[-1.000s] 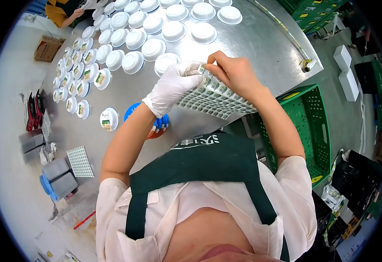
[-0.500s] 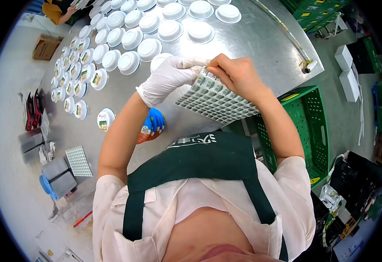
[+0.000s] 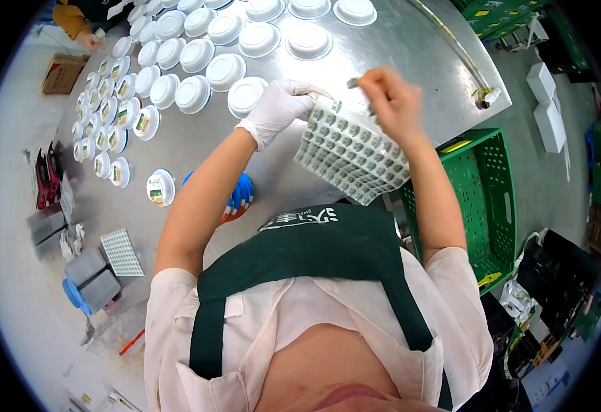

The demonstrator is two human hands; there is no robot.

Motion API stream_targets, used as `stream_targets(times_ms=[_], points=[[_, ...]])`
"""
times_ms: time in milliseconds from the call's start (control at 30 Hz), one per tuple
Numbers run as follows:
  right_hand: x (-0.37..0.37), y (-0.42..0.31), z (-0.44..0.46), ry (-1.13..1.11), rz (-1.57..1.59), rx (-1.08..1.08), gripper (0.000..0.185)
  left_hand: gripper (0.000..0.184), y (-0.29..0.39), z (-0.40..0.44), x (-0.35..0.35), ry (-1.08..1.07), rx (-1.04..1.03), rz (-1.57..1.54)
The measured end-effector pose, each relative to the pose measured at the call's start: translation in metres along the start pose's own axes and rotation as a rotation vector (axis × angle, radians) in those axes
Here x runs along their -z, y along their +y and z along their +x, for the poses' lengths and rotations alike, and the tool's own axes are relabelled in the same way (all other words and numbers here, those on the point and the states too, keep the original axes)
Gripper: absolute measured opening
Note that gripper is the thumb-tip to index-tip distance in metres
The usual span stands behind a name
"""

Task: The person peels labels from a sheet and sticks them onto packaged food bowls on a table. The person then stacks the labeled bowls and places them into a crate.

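Observation:
My gloved left hand (image 3: 282,111) grips the upper left corner of a sticker sheet (image 3: 352,147) covered in rows of small green-and-white labels. Bare and slightly blurred, my right hand (image 3: 393,103) pinches a small sticker (image 3: 353,83) above the sheet's upper edge. Upturned white bowls (image 3: 247,97) stand on the metal table beyond my hands. To the left are several bowls bearing labels, and one labelled bowl (image 3: 160,187) stands apart near my left forearm. Blue-edged round items (image 3: 243,191) are partly hidden behind that forearm.
A green crate (image 3: 482,199) stands at the table's right edge. Another sticker sheet (image 3: 122,253) lies at lower left beside grey bins (image 3: 94,280). A co-worker's hand (image 3: 89,40) shows at the upper left. Stacked green crates (image 3: 496,17) stand at upper right.
My right hand has come away from the sheet's corner, up and to the right, with a small sticker. The sheet's face is turned more toward me. The co-worker's hand has moved left and down.

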State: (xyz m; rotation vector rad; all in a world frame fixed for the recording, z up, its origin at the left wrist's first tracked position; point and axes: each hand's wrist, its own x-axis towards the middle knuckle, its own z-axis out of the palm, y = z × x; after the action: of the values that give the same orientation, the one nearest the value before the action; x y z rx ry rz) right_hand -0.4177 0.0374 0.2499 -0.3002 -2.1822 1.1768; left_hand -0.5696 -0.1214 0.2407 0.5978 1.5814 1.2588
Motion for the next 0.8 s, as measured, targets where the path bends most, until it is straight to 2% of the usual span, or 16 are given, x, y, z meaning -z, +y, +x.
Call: stream_targets(times_ms=[33, 133, 200, 267, 300, 333, 400, 433, 467, 500, 533, 567, 600, 667, 733, 800], points=[[0.006, 0.004, 0.001, 0.041, 0.097, -0.133, 0.013, 0.021, -0.008, 0.008, 0.002, 0.006, 0.033, 0.017], [0.016, 0.026, -0.003, 0.057, 0.244, -0.342, 0.015, 0.02, -0.03, 0.036, 0.008, 0.005, 0.076, 0.094], [0.012, 0.039, -0.009, 0.073, 0.212, -0.361, 0.019, 0.023, -0.041, 0.05, 0.012, -0.036, 0.066, 0.096], [0.008, 0.044, -0.015, -0.028, 0.108, -0.468, 0.022, 0.022, -0.046, 0.061, 0.014, -0.027, 0.113, 0.093], [0.006, 0.04, -0.017, -0.044, 0.145, -0.538, 0.023, 0.031, -0.048, 0.066, 0.017, -0.064, 0.123, 0.139], [0.004, 0.037, -0.02, -0.043, 0.137, -0.541, 0.023, 0.031, -0.053, 0.068, 0.019, -0.07, 0.122, 0.133], [-0.004, 0.03, -0.023, -0.041, 0.2, -0.608, 0.023, 0.046, -0.058, 0.066, 0.028, 0.093, -0.122, 0.583], [-0.008, 0.025, -0.026, -0.041, 0.141, -0.596, 0.023, 0.057, -0.046, 0.056, 0.03, 0.133, -0.195, 0.696], [-0.013, 0.019, -0.03, -0.063, 0.105, -0.57, 0.024, 0.055, -0.038, 0.033, 0.04, 0.157, -0.299, 0.892], [-0.018, 0.006, -0.032, -0.079, 0.123, -0.658, 0.024, 0.05, -0.013, 0.007, 0.047, 0.109, -0.27, 0.998], [-0.026, 0.001, -0.038, -0.053, 0.156, -0.699, 0.023, 0.045, -0.006, -0.016, 0.062, 0.115, -0.338, 0.991], [-0.032, -0.001, -0.041, -0.089, 0.141, -0.678, 0.022, 0.04, -0.024, -0.033, 0.082, 0.253, -0.579, 0.975], [-0.037, -0.005, -0.046, -0.099, 0.218, -0.706, 0.02, 0.038, -0.021, -0.063, 0.099, 0.284, -0.501, 0.947], [-0.048, -0.004, -0.059, -0.096, 0.363, -0.732, 0.017, 0.036, -0.042, -0.125, 0.142, 0.595, -0.479, 0.994], [-0.055, -0.003, -0.069, -0.113, 0.392, -0.748, 0.018, 0.036, -0.105, -0.17, 0.207, 0.874, -0.451, 1.084], [-0.066, -0.015, -0.071, -0.118, 0.372, -0.772, 0.021, 0.041, -0.159, -0.218, 0.25, 0.978, -0.252, 1.04]])
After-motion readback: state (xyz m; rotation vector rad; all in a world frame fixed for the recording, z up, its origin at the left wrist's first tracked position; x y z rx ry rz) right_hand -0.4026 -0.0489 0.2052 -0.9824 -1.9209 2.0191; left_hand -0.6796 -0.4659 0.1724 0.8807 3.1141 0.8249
